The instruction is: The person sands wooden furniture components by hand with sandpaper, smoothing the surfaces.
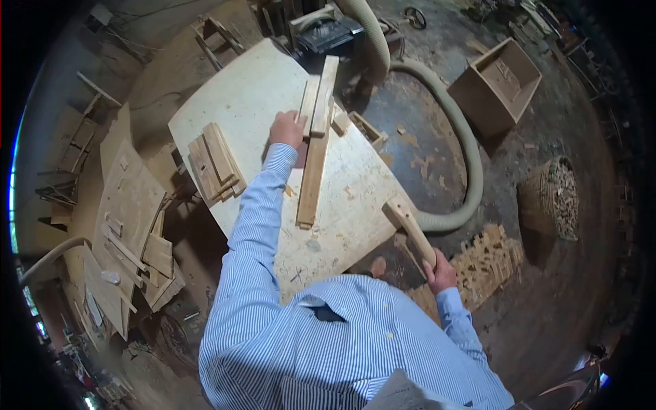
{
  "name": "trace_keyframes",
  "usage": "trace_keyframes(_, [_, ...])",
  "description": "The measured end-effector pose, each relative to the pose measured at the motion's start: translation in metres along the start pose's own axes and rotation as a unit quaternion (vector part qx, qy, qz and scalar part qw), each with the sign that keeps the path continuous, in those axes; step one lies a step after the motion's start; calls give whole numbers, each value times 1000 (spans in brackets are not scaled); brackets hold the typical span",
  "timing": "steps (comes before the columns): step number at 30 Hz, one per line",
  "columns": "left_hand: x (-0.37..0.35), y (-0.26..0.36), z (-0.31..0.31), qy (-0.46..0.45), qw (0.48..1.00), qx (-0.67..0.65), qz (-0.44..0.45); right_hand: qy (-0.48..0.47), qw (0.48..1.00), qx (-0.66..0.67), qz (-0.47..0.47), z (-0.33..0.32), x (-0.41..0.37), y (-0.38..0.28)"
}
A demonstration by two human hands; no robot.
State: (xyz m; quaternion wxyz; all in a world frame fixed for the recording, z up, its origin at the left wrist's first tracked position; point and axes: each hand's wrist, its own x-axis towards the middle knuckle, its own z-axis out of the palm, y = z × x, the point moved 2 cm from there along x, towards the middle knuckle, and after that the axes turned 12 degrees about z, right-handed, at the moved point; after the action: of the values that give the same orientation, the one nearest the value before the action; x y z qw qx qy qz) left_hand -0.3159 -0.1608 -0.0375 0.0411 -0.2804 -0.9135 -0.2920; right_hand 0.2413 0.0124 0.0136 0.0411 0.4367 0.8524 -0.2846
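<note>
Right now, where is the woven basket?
In the head view, the woven basket is toward the right, just below the open box and to the right of the thick hose.

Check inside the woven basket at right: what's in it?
Small pieces, apparently wood scraps, show at the mouth of the woven basket; whatever lies beneath that top layer is covered.

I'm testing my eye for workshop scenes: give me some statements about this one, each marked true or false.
1. The right hand holds a wooden bar. True.
2. The left hand hangs below the table. False: the left hand is above the tabletop, beside wooden strips.
3. The basket contains scraps. True.
4. The hose lies coiled on the table. False: the hose curves around beside it.
5. Both sleeves are striped. True.
</note>
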Motion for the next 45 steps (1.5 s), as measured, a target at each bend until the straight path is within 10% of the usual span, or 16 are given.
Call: trace_keyframes(45, [26, 3, 16, -63, 997, 41, 27, -3, 995, -36, -91, 47, 61, -20])
